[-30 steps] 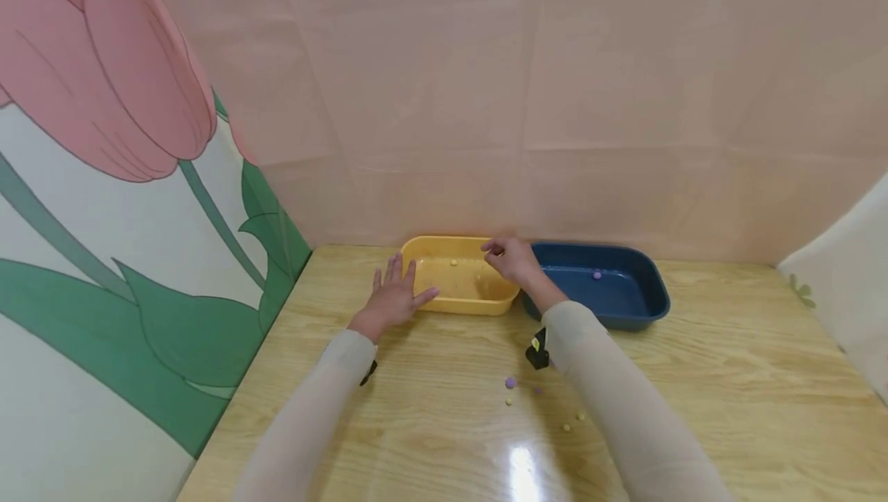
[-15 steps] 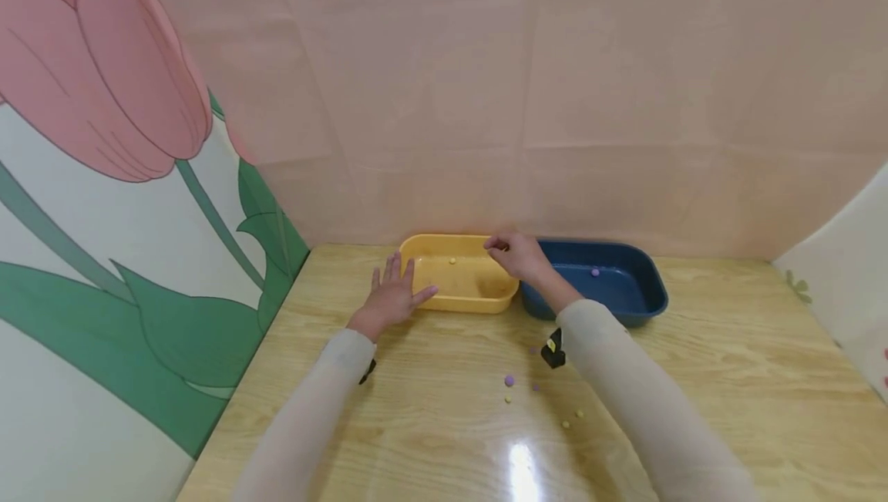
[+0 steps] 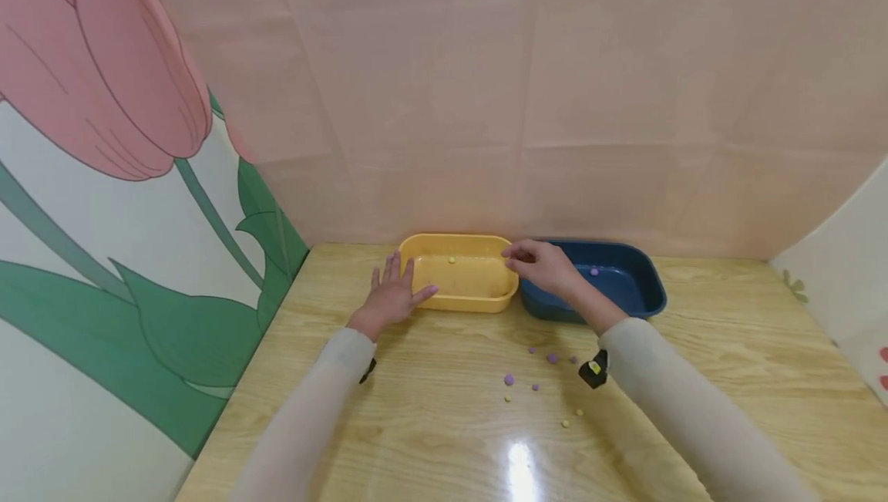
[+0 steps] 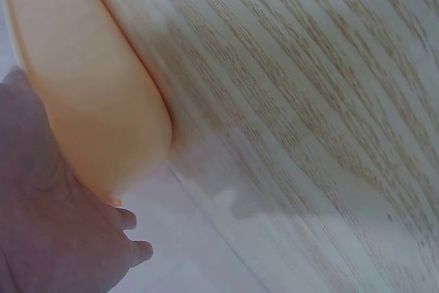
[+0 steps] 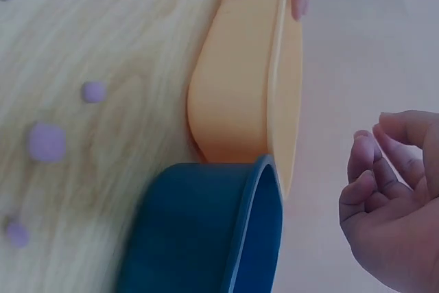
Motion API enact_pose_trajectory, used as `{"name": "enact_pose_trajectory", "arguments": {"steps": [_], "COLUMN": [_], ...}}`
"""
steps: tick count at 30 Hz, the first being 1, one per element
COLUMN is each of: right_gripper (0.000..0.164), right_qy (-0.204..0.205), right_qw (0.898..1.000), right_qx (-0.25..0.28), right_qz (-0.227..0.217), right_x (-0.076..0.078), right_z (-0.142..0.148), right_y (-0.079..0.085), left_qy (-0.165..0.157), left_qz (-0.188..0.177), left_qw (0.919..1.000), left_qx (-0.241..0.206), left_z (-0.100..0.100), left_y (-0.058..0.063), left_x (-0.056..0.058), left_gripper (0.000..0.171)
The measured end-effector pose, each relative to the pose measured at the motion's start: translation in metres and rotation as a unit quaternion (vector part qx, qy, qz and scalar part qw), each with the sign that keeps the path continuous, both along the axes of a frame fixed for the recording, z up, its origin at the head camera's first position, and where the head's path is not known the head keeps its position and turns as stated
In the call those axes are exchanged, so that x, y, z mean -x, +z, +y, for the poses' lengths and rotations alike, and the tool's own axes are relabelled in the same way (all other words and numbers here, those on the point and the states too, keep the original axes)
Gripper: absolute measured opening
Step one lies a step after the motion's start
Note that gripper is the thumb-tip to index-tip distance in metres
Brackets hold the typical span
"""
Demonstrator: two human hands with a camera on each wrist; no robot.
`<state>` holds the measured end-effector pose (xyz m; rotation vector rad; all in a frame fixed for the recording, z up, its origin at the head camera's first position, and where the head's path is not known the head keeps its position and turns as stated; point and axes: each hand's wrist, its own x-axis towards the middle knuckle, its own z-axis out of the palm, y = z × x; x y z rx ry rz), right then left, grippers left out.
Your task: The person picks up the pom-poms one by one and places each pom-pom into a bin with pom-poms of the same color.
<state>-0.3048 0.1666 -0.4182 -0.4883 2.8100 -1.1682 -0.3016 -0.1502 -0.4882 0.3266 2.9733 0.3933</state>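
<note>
My left hand (image 3: pixel 390 300) lies with fingers spread at the left end of the yellow tray (image 3: pixel 458 304); the left wrist view shows this hand (image 4: pixel 55 211) beside the tray's wall (image 4: pixel 103 94). A small yellow piece (image 3: pixel 452 260) lies inside that tray. My right hand (image 3: pixel 544 264) is over the place where the yellow tray meets the dark blue tray (image 3: pixel 627 315). Its fingers are loosely curled, and no thing shows between them in the right wrist view (image 5: pixel 394 197). One purple piece (image 3: pixel 593 272) lies in the blue tray.
Several small purple pieces (image 3: pixel 509 380) and a few yellow ones (image 3: pixel 565 424) lie scattered on the wooden table (image 3: pixel 416 425), in front of the trays. A pink cloth backdrop (image 3: pixel 430 101) stands behind them, and a tulip-print panel (image 3: pixel 173 317) borders the left side.
My right hand has moved right from over the yellow tray toward the blue one, and its fingertips have loosened. More purple pieces now show on the table beside its forearm. My left hand stays put.
</note>
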Motion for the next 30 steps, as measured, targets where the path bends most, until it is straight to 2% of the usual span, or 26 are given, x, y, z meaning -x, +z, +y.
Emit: {"name": "enact_pose_trajectory", "arguments": {"steps": [10,13,24,30], "right_gripper": [0.025,0.025,0.021,0.022], "right_qy": [0.045,0.054,0.073,0.088], "right_qw": [0.998,0.998,0.997,0.996], "right_qx": [0.037,0.033,0.02,0.029], "right_qz": [-0.009,-0.008,0.01,-0.001], "right_x": [-0.035,-0.046,-0.086,-0.103], "right_z": [0.019,0.027,0.066,0.086], "right_y": [-0.003,-0.004,-0.02,-0.029], "left_qy": [0.007,0.005,0.006,0.002], "left_qz": [-0.014,-0.01,-0.013,-0.014], "left_qw": [0.9997,0.9998,0.9998,0.9998], "left_qx": [-0.019,-0.018,-0.016,-0.014], "left_z": [0.0,0.0,0.0,0.001], "left_y": [-0.002,0.0,0.001,0.001], "left_x": [-0.002,-0.002,-0.004,-0.004], "left_gripper": [0.099,0.097,0.096,0.093]}}
